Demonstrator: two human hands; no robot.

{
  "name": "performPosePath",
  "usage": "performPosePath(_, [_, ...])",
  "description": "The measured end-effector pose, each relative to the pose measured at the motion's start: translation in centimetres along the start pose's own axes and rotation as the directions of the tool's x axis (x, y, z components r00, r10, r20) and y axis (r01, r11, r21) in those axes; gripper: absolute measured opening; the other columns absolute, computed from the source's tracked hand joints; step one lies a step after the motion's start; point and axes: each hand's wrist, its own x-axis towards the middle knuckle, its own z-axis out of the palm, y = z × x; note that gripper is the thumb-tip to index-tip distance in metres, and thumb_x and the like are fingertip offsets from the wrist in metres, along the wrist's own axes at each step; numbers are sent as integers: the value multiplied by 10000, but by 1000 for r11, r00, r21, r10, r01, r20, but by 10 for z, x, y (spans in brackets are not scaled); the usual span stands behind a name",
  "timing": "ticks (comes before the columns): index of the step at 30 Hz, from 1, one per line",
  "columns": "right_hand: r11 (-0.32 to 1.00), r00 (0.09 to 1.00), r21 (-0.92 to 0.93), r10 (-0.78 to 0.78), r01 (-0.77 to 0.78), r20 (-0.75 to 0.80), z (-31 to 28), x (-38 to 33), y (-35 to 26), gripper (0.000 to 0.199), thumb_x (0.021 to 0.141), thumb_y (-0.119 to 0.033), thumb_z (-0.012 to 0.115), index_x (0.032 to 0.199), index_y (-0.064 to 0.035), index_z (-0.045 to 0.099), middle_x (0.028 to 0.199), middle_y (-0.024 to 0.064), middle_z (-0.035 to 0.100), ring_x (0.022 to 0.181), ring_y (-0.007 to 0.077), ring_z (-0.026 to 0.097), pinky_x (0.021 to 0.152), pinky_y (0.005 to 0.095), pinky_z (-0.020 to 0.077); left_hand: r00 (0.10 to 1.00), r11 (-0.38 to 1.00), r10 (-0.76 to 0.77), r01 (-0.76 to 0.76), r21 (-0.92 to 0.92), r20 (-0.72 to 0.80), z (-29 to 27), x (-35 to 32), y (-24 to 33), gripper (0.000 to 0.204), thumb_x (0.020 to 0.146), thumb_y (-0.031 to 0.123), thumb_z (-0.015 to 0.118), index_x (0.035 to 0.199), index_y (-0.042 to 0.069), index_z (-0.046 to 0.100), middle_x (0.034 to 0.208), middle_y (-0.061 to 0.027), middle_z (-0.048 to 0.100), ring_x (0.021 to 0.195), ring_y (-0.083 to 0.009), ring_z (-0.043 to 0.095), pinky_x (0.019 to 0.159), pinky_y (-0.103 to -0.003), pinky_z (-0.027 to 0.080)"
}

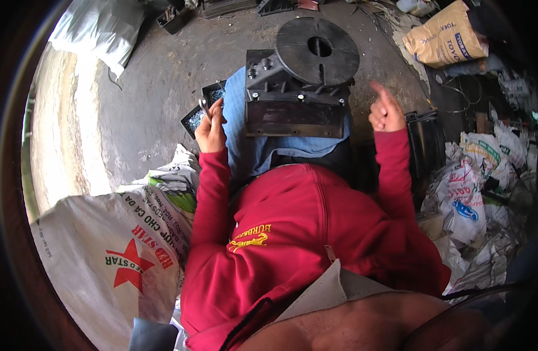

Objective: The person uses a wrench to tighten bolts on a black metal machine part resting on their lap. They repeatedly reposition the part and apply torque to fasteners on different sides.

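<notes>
The left hand (211, 130) is seen raised at the left edge of the lap, its grip closed around a small metal tool (204, 105), apparently a wrench or socket piece, whose shiny end projects above the fingers. The exact kind of tool cannot be told. Just beyond this hand, a small dark tray (202, 109) filled with glinting metal bits is found on the concrete floor (163, 76), touching or nearly touching the denim-covered knee.

The right hand (386, 111) is held up on the opposite side, well apart from the left. Its grip is loosely curled with the index finger extended upward, and nothing is held in it.

Between the two hands, a heavy dark machine part (298, 88) is supported on the lap. It is made up of a box-shaped base with bolt heads along its upper edge and a round disc (317, 50) with a centre hole and radial slots mounted on top. Neither hand is in contact with it.

A red hooded top is worn by the person. To the left, a large white woven sack (111, 245) with a red star is noted on the floor. To the right, crumpled printed bags (473, 193) are piled, and a tan paper sack (444, 35) lies at upper right.
</notes>
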Motion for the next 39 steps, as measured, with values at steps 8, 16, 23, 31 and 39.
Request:
performPosePath(8, [952,947,-209,263,-223,187,-41,76,11,542,913,-351,555,1302,10,445,696,-64,477,523,29,426,457,167,370,835,801,360,-505,321,416,24,38,33,790,614,282,850,1264,4,498,1201,-149,545,1148,-250,507,979,-334,380])
performPosePath(16, [533,833,-731,85,426,547,-53,114,48,1206,444,-519,878,1348,51,317,1183,156,582,1023,275,600,866,343,472,646,759,395,-630,164,653,42,80,32,1044,533,357,877,1370,9,358,1332,-181,443,1244,-284,430,1040,-367,329])
performPosePath(23, [42,833,-835,58,549,550,7,78,11,1019,520,-434,855,1308,-28,351,1040,181,631,952,346,618,830,382,492,687,752,371,-617,232,624,47,80,30,1017,502,369,882,1293,-72,418,1194,-199,521,1128,-290,526,956,-343,412])
performPosePath(31, [731,819,-681,372,32,438,24,23,-36,783,662,-462,783,1195,48,519,1103,132,609,1006,237,579,910,321,434,800,972,-234,172,162,553,35,20,109,641,764,369,723,1178,-77,520,1022,-105,616,913,-148,569,827,-272,447])
performPosePath(39, [769,705,-575,571,-279,421,18,10,-35,731,714,-449,724,1193,67,529,1130,155,592,1058,235,545,935,324,404,766,903,-412,272,332,493,42,-1,138,588,827,466,629,1084,-58,557,930,-58,586,857,-126,528,781,-254,425])
